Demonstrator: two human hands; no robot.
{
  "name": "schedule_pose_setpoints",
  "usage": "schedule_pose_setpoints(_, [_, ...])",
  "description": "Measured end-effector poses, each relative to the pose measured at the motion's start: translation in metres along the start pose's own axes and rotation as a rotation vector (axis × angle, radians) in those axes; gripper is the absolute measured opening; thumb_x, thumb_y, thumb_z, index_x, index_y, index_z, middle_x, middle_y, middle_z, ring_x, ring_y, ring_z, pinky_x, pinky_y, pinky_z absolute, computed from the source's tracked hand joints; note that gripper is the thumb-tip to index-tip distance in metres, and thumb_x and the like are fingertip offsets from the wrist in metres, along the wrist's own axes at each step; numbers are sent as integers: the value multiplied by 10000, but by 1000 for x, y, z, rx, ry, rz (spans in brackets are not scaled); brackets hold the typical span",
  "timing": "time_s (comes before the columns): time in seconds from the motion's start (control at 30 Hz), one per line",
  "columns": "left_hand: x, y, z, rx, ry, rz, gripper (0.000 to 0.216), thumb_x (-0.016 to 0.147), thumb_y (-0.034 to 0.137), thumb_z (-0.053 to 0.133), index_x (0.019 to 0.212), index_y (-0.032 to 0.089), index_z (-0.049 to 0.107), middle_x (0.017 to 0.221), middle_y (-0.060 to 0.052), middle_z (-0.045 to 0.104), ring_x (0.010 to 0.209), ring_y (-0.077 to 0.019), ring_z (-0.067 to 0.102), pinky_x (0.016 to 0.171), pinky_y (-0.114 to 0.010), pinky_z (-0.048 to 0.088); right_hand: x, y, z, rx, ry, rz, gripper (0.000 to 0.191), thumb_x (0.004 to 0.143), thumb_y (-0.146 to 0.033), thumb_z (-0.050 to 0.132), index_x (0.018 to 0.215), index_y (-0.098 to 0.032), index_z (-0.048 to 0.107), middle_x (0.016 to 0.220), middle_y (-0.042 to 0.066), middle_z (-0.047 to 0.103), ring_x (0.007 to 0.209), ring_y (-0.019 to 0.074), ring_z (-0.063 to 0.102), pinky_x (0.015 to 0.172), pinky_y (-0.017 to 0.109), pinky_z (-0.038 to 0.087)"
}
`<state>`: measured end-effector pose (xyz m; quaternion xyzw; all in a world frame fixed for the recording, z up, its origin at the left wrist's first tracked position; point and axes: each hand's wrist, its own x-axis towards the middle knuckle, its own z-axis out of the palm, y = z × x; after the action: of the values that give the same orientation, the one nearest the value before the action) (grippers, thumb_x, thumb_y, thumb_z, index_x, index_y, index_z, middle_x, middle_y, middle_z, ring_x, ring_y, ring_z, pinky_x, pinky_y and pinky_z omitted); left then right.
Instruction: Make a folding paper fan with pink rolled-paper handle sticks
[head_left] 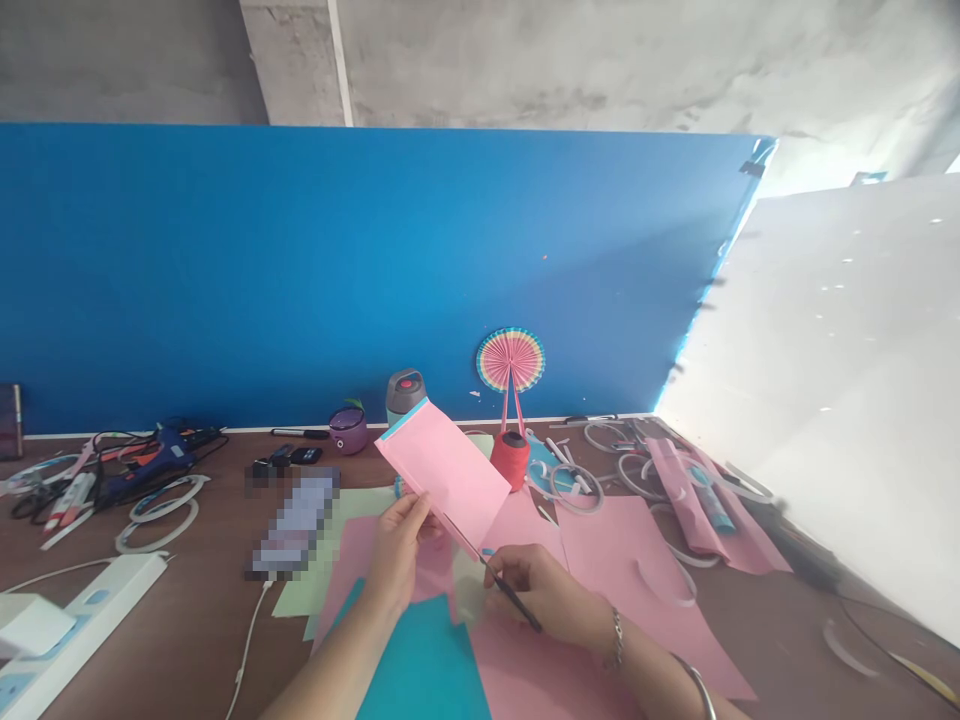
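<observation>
My left hand (pixel 409 530) pinches the lower left edge of a pink paper sheet (pixel 450 470), which has a blue strip along its upper left end. The sheet is tilted and held above the table. In my right hand (pixel 536 590) is a pair of scissors (pixel 517 605) with dark handles. The scissor blades lie along the sheet's lower edge, near its bottom corner; whether they are apart I cannot tell. Beneath my hands lie a teal sheet (pixel 424 660) and several pink sheets (pixel 630 560).
A pink folded-paper fan (pixel 511 360) stands at a red thread spool (pixel 511 462). Behind are a bottle (pixel 405 390) and a purple pot (pixel 349 430). At left lie a phone (pixel 296 525), a glue gun (pixel 154 460) and a power strip (pixel 90 620). Curled white strips (pixel 576 488) litter the right.
</observation>
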<state>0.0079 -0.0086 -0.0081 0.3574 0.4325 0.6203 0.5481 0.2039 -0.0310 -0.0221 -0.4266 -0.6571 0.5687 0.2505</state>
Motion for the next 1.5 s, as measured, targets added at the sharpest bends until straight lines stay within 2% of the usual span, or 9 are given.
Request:
schedule_pose_setpoints(0.17, [0,-2,1,-2,-12,-23,334,633,440,745,683,118,670,613,-23,597,585,-115,512,543,-224,433,1,1,0,26,-5,-10,198,663,-255,663,816,-146,601,455,-79,449,388,59,372,379,176,287])
schedule_pose_setpoints(0.4, [-1,-5,1,3,-3,-28,341,616,445,755,669,118,673,592,-26,599,573,-119,517,541,-229,432,1,-1,-1,25,9,10,145,667,-236,647,778,-158,596,435,-90,424,372,54,343,370,173,262])
schedule_pose_setpoints(0.67, [-4,-4,2,23,-43,-53,314,640,432,743,660,125,682,588,-25,597,586,-120,511,550,-227,429,0,1,0,17,11,-34,215,656,-279,698,820,-163,621,489,-72,470,412,62,386,402,176,290])
schedule_pose_setpoints(0.87, [-3,-8,3,26,-48,-56,312,650,436,738,647,130,677,602,-26,607,602,-120,516,550,-217,425,-1,0,0,7,29,-1,170,674,-260,657,802,-158,614,470,-76,447,397,63,368,386,180,290])
schedule_pose_setpoints(1.2, [0,4,0,-28,-2,-45,310,633,425,745,718,137,667,658,-24,616,588,-117,527,525,-220,430,0,4,-1,-39,30,-15,144,678,-238,644,794,-155,630,462,-75,468,394,59,385,399,173,298])
schedule_pose_setpoints(1.5, [2,-6,0,-1,-28,-49,307,657,431,731,675,136,647,615,-13,605,570,-113,524,540,-226,426,-1,2,0,1,8,-30,185,704,-271,656,852,-160,653,502,-60,489,419,60,383,405,173,290])
